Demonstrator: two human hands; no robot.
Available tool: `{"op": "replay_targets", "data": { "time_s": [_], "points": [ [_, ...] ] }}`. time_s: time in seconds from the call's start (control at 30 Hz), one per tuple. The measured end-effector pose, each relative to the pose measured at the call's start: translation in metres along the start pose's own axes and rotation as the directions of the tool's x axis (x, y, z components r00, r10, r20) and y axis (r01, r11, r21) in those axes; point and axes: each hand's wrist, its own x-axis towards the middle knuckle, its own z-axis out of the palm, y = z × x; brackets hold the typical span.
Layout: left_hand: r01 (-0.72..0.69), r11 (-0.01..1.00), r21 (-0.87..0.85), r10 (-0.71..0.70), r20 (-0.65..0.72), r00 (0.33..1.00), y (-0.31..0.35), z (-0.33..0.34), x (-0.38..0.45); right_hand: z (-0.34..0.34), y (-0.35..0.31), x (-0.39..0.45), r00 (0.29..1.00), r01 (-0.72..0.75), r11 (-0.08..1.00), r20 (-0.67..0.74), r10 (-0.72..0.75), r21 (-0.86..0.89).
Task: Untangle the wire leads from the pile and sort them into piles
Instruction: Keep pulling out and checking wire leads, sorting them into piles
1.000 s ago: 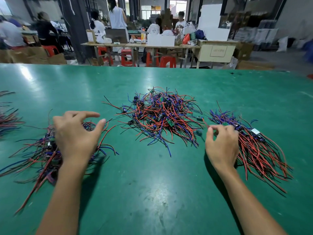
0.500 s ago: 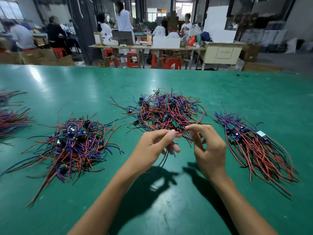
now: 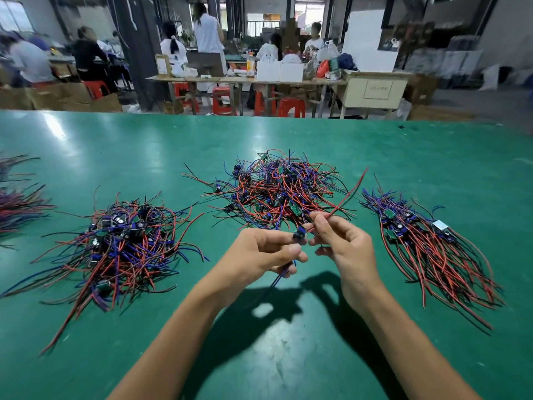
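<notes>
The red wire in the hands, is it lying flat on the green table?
No, the thin red wire is pinched by the right hand and slants up above the green table.

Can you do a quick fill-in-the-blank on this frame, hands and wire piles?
1. Both hands hold one wire lead above the ____ table.
2. The right hand pinches the lead's ____ wire.
3. The tidy, combed-out pile lies on the person's ____ side.
4. The left hand pinches the lead's black ____ end.

Missing: green; red; right; part

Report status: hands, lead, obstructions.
Left hand and right hand both pinch one wire lead, lifted near middle pile. Nothing in the way.
</notes>
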Motion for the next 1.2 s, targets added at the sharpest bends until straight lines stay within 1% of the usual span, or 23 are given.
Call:
{"op": "replay_targets", "data": {
  "time_s": [0.07, 0.13, 0.2, 0.27, 0.4, 0.5, 0.57, 0.63, 0.7, 0.77, 0.83, 0.93, 0.97, 1.07, 1.13, 1.2],
  "points": [
    [0.037, 0.999, -0.029, -0.037, -0.001, 0.999, -0.001, -0.003, 0.0, -0.003, -0.002, 0.001, 0.998, -0.055, 0.998, -0.024, 0.056, 0.038],
    [0.064, 0.998, -0.012, -0.064, -0.016, 0.998, 0.0, -0.002, -0.001, -0.005, -0.003, 0.001, 0.99, -0.139, 0.988, -0.026, 0.141, 0.073],
    [0.084, 0.996, -0.004, -0.084, -0.037, 0.996, 0.0, 0.0, 0.0, -0.005, -0.004, 0.0, 0.969, -0.242, 0.963, -0.012, 0.245, 0.118],
    [0.099, 0.995, 0.002, -0.099, -0.064, 0.993, -0.001, 0.001, 0.0, -0.007, -0.004, 0.0, 0.949, -0.311, 0.94, -0.003, 0.314, 0.14],
    [0.126, 0.99, 0.066, -0.122, -0.064, 0.99, -0.001, 0.001, -0.002, -0.011, -0.003, 0.002, 0.936, -0.35, 0.933, 0.001, 0.351, 0.085],
    [0.147, 0.988, 0.038, -0.146, -0.007, 0.989, 0.002, 0.002, -0.004, -0.01, -0.002, 0.003, 0.935, -0.352, 0.935, 0.057, 0.349, 0.044],
    [0.16, 0.987, -0.03, -0.159, 0.014, 0.987, 0.005, 0.004, -0.004, -0.009, -0.001, 0.001, 0.941, -0.315, 0.949, 0.134, 0.312, -0.001],
    [0.17, 0.983, -0.076, -0.17, 0.005, 0.985, 0.007, 0.004, -0.004, -0.007, 0.001, -0.002, 0.953, -0.227, 0.97, 0.185, 0.239, -0.084],
    [0.162, 0.985, -0.062, -0.163, -0.016, 0.987, 0.006, 0.003, -0.004, -0.005, 0.003, -0.003, 0.974, -0.129, 0.977, 0.166, 0.157, -0.169],
    [0.167, 0.985, -0.036, -0.169, -0.042, 0.985, 0.005, 0.001, -0.004, -0.004, 0.007, -0.003, 0.988, -0.064, 0.975, 0.126, 0.092, -0.214],
    [0.172, 0.985, -0.004, -0.172, -0.078, 0.982, 0.004, 0.002, -0.003, -0.003, 0.008, -0.003, 0.988, -0.047, 0.978, 0.134, 0.076, -0.204],
    [0.148, 0.988, 0.037, -0.141, -0.152, 0.978, 0.004, 0.007, -0.001, 0.007, 0.011, -0.009, 0.975, -0.036, 0.981, 0.21, 0.077, -0.193],
    [0.132, 0.991, 0.039, -0.122, -0.185, 0.975, 0.003, 0.009, -0.001, 0.012, 0.014, -0.011, 0.973, -0.038, 0.981, 0.215, 0.079, -0.188],
    [0.066, 0.997, 0.047, -0.051, -0.275, 0.96, 0.001, 0.016, 0.0, 0.028, 0.02, -0.019, 0.982, -0.06, 0.99, 0.172, 0.081, -0.125],
    [0.017, 0.997, 0.075, 0.007, -0.311, 0.95, -0.001, 0.018, 0.0, 0.03, 0.022, -0.021, 0.993, 0.0, 0.984, 0.119, 0.022, -0.178],
    [-0.033, 0.989, 0.141, 0.078, -0.33, 0.941, -0.002, 0.019, 0.0, 0.03, 0.023, -0.022, 0.995, 0.071, 0.965, 0.079, -0.053, -0.253]
  ]
}}
